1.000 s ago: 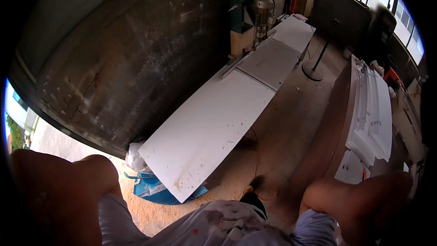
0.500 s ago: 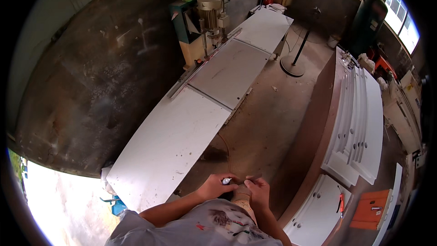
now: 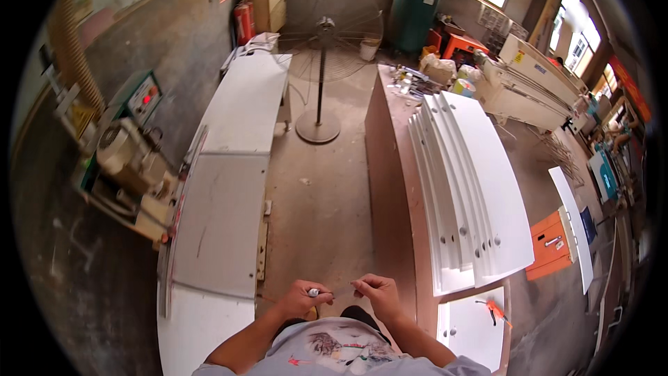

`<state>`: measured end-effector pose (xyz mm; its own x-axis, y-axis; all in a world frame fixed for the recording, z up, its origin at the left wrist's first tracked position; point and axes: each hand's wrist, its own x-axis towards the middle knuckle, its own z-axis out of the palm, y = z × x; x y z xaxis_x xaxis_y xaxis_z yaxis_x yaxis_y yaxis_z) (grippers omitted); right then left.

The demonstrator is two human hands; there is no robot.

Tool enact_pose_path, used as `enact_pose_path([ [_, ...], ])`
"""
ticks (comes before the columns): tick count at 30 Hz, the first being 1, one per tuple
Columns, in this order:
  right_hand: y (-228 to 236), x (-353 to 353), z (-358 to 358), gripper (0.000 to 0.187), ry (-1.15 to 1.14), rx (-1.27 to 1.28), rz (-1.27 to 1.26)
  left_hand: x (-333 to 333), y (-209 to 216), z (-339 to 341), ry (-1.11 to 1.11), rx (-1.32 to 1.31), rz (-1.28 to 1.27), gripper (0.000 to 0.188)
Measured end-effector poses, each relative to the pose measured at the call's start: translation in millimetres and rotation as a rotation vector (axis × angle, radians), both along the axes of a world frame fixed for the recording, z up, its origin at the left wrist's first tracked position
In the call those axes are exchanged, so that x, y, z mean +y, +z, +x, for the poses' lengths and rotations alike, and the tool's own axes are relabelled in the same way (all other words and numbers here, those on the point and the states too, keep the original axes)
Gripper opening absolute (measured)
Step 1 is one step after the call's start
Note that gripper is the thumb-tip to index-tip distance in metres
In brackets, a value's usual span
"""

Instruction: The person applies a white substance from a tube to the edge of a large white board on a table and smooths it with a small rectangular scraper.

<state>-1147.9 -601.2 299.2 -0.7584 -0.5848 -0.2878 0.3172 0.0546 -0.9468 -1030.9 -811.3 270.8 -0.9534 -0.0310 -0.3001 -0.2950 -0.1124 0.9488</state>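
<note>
In front of my body, my left hand (image 3: 303, 299) is closed around a small white marker-like piece (image 3: 314, 292); its far end is hidden in the fingers. Close by on the right, my right hand (image 3: 376, 294) is pinched, thumb against fingers, and whatever it holds is too small to make out. A gap separates the two hands. Both are held above the floor between two long work surfaces. White drilled panels (image 3: 480, 188) lie stacked to the right, and a long white-topped machine table (image 3: 226, 216) runs along the left.
An orange-handled air blow gun (image 3: 495, 312) lies on a white panel at the near right. Beyond it stands an orange box (image 3: 550, 244). Ahead, a pedestal fan (image 3: 320, 129) stands on the floor. A motor-driven machine (image 3: 125, 157) borders the left table.
My view has swung to the right, so the table now lies straight along my left and the panel stack is nearer the middle. My hands are slightly further apart.
</note>
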Motion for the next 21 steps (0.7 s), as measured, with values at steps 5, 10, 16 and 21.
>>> enact_pose_path([
  [5, -2.4, -36.1, -107.1, 0.02, -0.017, 0.137, 0.101, -75.0, 2.8, -133.7, -0.256, -0.079, 0.007, 0.014],
  [10, -24.5, -81.8, -236.2, 0.019, -0.157, 0.105, 0.099, -121.7, -12.3, -279.0, -0.307, -0.065, -0.052, 0.014],
  [16, -36.1, -107.6, -377.7, 0.021, -0.442, 0.039, -0.05, -139.2, -5.3, -445.3, -0.3, -0.079, -0.055, 0.013],
  [21, -47.0, -100.3, -488.8, 0.02, -0.789, -0.035, 0.066, -173.8, -5.6, -592.4, -0.088, -0.209, -0.055, 0.016],
])
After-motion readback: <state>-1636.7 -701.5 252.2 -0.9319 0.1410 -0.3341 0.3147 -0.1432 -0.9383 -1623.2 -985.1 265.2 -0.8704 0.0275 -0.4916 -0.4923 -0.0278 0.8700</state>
